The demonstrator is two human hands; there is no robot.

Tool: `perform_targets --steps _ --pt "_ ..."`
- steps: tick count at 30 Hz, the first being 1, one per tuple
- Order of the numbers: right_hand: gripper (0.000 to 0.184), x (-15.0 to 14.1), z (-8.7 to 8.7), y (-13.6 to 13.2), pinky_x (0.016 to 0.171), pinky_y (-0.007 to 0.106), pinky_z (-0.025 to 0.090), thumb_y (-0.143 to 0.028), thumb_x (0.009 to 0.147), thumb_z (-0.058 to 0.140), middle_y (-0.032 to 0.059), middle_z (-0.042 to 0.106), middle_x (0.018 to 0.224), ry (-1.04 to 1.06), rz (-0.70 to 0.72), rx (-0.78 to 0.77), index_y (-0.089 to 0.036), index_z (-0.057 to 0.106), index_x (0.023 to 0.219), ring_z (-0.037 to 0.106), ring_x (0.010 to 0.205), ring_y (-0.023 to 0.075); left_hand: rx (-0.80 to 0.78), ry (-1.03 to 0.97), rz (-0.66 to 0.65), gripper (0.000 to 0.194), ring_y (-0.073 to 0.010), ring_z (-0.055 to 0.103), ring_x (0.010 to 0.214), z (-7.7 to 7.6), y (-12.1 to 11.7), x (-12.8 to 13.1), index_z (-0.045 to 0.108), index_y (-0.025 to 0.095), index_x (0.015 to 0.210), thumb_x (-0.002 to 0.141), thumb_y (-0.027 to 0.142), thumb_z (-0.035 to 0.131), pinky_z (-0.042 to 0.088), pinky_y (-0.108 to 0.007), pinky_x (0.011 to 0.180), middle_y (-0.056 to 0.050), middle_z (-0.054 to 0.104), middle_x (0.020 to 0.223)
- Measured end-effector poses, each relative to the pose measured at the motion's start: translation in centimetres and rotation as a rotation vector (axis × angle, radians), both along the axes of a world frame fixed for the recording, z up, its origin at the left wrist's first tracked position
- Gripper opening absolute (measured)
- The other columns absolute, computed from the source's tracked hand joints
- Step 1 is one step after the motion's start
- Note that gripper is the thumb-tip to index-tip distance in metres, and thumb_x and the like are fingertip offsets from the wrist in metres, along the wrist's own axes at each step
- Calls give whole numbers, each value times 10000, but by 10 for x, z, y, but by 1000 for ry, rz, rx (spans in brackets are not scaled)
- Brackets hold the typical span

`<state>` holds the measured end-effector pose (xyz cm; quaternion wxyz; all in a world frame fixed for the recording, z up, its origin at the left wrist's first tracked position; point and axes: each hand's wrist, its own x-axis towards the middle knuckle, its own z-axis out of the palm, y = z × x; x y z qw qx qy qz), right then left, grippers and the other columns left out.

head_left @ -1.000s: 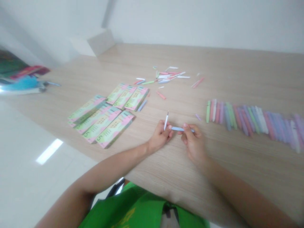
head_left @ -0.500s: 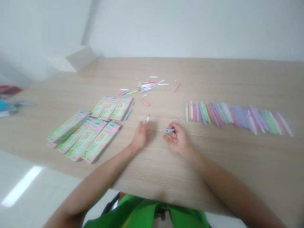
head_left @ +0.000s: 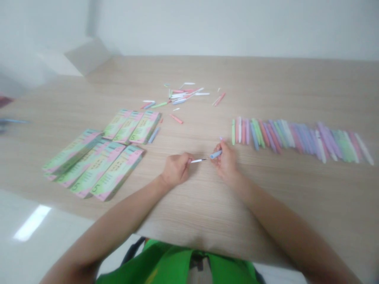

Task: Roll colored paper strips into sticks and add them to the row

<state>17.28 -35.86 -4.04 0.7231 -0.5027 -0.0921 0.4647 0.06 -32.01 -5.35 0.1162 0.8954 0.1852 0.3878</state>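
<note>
My left hand [head_left: 177,169] is closed on a thin white pen refill [head_left: 197,161], whose dark tip points right. Opposite it, my right hand [head_left: 227,161] grips a blue pen barrel [head_left: 216,154] with its hollow end facing the refill. A small gap separates the refill tip from the barrel. At the right hand's upper fingertips shows a small purple piece [head_left: 221,138]; whether the fingers touch it I cannot tell. A long row of pastel pens [head_left: 291,136] lies to the right. Beyond the hands is a loose heap of pen parts [head_left: 185,95].
Green and pink boxes [head_left: 117,169] marked 5 lie in two groups at the left. Beside them is a blue barrel [head_left: 153,135]. A red piece [head_left: 177,118] and a red barrel [head_left: 219,99] lie farther back. A white box [head_left: 85,57] stands at the table's far left.
My left hand has turned the refill from pointing up to pointing right, toward the barrel. The right hand has moved slightly up and tilted the blue barrel. The view has shifted a little.
</note>
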Motion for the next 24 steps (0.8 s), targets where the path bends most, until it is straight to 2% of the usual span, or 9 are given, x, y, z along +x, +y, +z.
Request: perform_targets --steps 2,4,9,13,15,17,20,24 --pt "454 -1 -2 1 294 189 162 -432 886 519 -99 296 342 -41 -42 -31 -208 369 521 221 277 45 63 11 1 138 -103 461 461 1 -2 0 509 176 865 882 143 376 340 -210 481 28 498 564" --pt "434 0 -2 1 299 187 165 -383 882 530 -100 295 355 -73 -64 -58 -205 374 519 231 281 42 54 22 32 144 -102 450 451 0 -3 1 508 179 879 881 142 369 338 -209 472 35 486 557" --pt "411 -1 7 -2 309 186 156 -336 895 510 -101 294 376 10 -12 -82 -204 373 531 214 284 40 -214 -48 184 206 -93 502 499 0 -2 2 530 156 1018 955 194 337 396 -203 517 12 564 664" --pt "370 -4 14 -6 311 190 150 -323 923 460 -101 309 381 110 126 -93 -207 405 575 180 281 45 -270 -18 44 366 -126 590 658 -4 1 4 443 140 1302 980 260 316 478 -246 669 -34 622 795" --pt "365 -7 14 -10 317 189 156 -337 928 459 -102 307 380 124 164 -76 -207 415 590 174 283 45 -294 -52 10 359 -126 594 672 -8 0 7 435 150 1296 985 291 325 488 -255 691 -28 619 776" --pt "382 -10 12 -13 324 188 160 -354 936 453 -100 304 377 136 191 -65 -202 419 588 175 287 44 -357 -225 16 271 -124 618 712 -10 -3 11 454 173 1183 987 328 347 502 -270 712 -36 637 811" --pt "408 -14 9 -16 336 182 179 -357 953 428 -94 301 371 154 224 -59 -194 435 580 191 297 43 -471 -592 -36 147 -163 672 874 -6 -14 19 401 211 993 984 356 375 529 -364 809 -86 671 1010" --pt "406 -16 7 -15 341 175 200 -402 938 465 -94 305 362 114 270 -52 -192 456 590 205 306 45 -605 -850 -127 113 -208 663 1023 10 -35 26 335 238 946 987 335 377 524 -469 894 -90 675 1128"
